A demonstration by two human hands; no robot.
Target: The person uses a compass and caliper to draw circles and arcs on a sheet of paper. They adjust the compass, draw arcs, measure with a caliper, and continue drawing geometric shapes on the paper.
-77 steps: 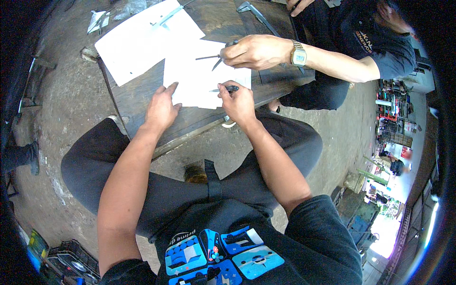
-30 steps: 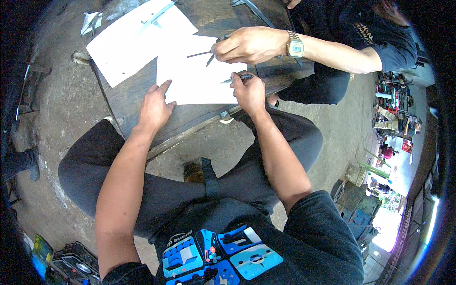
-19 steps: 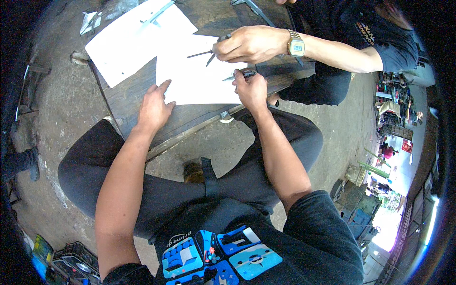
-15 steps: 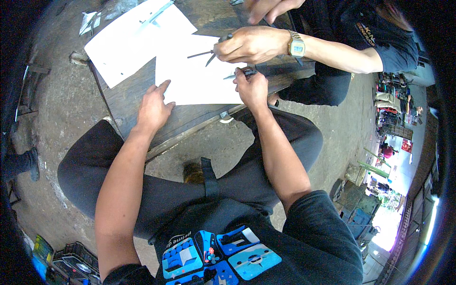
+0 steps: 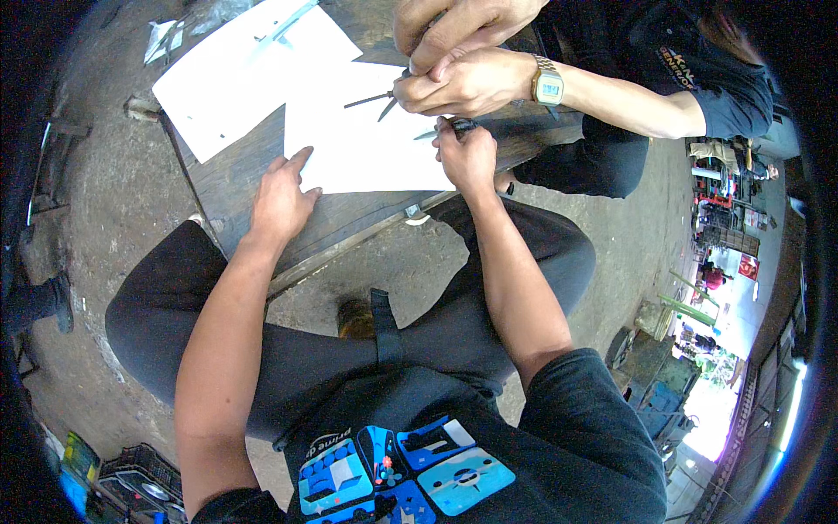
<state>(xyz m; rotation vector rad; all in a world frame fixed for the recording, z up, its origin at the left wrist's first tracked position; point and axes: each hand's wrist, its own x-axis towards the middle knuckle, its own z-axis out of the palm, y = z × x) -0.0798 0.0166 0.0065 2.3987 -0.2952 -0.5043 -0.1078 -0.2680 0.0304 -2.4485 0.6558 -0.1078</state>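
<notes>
My left hand (image 5: 283, 197) lies open at the left edge of a white paper sheet (image 5: 349, 140), with fingers spread and the thumb by the sheet's lower corner. At the sheet's right side, my right hand (image 5: 468, 164) is closed on a dark-handled pointed tool (image 5: 461, 127). Its thin grey tip points left over the paper; the exact kind is unclear. Just above, another person's watch-wearing hand (image 5: 467, 83) grips a dark tool with two thin prongs (image 5: 381, 102) over the paper. That person's other hand (image 5: 471, 26) is directly above it.
A second white sheet (image 5: 227, 96) lies to the left on the wooden table (image 5: 231, 196), with a pale slim object (image 5: 286, 24) across its top. A clear plastic packet (image 5: 163, 41) lies beyond. The other person sits at the right, their dark-clad leg (image 5: 602, 162) beside the table.
The other person's upper hand has come down and left to meet their watch-wearing hand. My right hand has shifted slightly right with the tool. My left hand stays put.
</notes>
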